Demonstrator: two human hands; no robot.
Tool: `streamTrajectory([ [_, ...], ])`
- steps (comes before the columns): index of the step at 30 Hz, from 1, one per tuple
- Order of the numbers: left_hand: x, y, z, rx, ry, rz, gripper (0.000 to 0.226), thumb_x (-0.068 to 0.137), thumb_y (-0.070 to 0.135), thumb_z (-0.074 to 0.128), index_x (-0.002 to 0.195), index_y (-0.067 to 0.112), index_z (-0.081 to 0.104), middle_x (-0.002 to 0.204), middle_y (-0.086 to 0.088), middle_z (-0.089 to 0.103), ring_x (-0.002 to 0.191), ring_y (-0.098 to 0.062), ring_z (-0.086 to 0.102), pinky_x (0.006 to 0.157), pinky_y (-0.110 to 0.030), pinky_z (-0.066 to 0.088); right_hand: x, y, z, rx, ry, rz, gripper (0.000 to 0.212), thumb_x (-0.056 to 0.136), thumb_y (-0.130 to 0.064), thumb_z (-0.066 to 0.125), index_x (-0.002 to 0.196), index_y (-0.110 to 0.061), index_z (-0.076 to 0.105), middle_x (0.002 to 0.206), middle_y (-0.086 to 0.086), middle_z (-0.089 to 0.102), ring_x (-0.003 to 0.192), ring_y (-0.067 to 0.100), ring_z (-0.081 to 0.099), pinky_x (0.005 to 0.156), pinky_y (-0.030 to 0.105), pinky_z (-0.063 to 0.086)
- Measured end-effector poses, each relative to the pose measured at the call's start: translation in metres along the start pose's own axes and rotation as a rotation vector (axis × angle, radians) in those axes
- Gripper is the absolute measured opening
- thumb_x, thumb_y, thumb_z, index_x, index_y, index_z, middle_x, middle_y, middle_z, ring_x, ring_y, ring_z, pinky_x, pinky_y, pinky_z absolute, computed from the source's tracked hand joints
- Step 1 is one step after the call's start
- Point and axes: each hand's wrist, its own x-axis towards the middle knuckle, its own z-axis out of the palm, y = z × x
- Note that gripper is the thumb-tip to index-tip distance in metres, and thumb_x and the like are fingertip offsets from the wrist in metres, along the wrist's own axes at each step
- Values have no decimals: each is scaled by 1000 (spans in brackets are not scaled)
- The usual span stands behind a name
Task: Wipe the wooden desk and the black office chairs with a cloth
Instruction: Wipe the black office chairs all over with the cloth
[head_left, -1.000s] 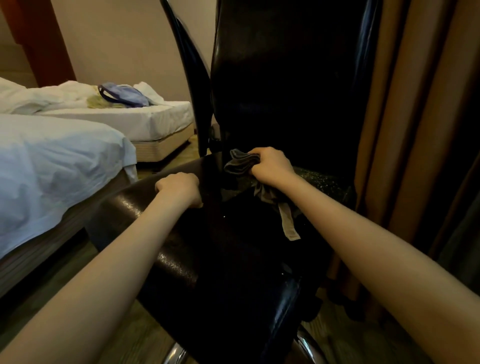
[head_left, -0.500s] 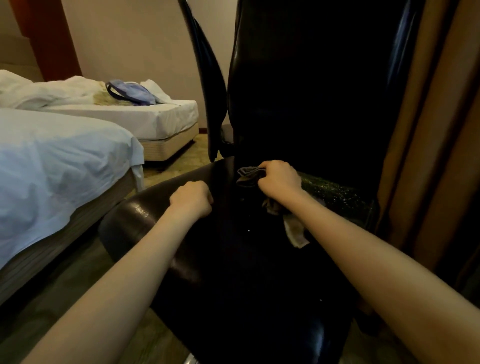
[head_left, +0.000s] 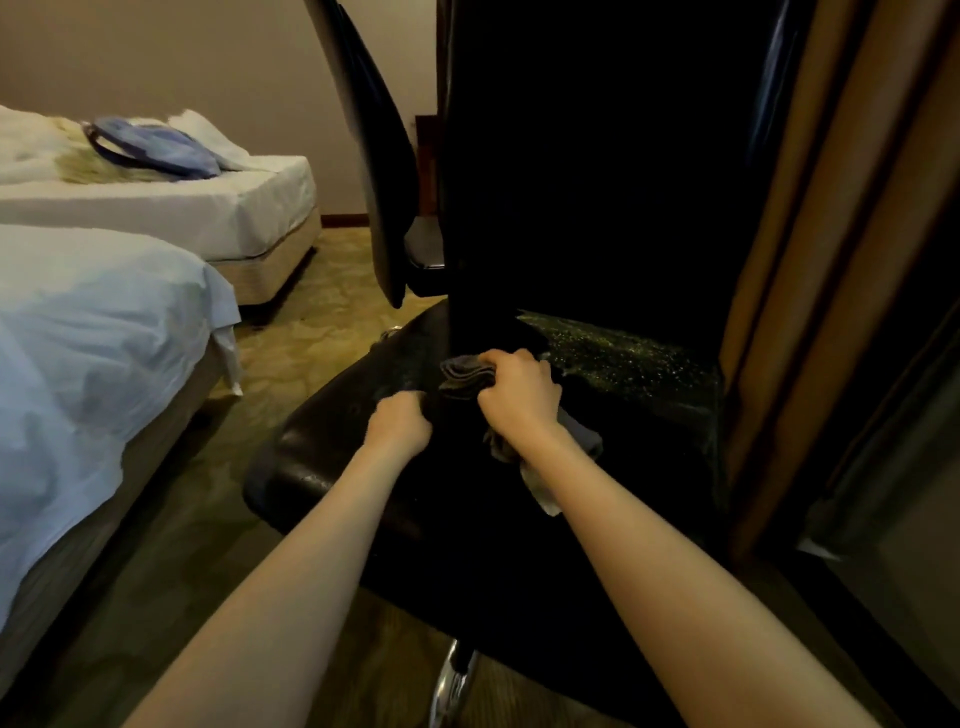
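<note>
Head view: the right hand (head_left: 519, 397) grips a bunched grey cloth (head_left: 464, 375) on the seat of the black office chair (head_left: 322, 467), near its backrest, while the left hand (head_left: 397, 423), curled into an empty fist, rests just beside it.

My only camera rides on my head, facing forward and down along both forearms. It sits close over the black office chair (head_left: 322, 467), with my right hand (head_left: 519, 400) and the cloth (head_left: 465, 374) it grips mid-frame. Its wide angle catches beds (head_left: 93, 338) at left, the curtain (head_left: 831, 208) at right, the wall (head_left: 182, 62) far off.
</note>
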Motion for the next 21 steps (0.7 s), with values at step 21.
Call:
streamTrajectory([
  [21, 8, -46, -10, -546, 105, -64, 32, 89, -4, 47, 110, 17, 60, 122, -6, 59, 114, -23, 54, 98, -31, 43, -36, 43, -27, -278, 172, 335, 45, 92, -18, 54, 136, -11, 44, 137, 18, 34, 125, 41, 30, 99, 51, 34],
])
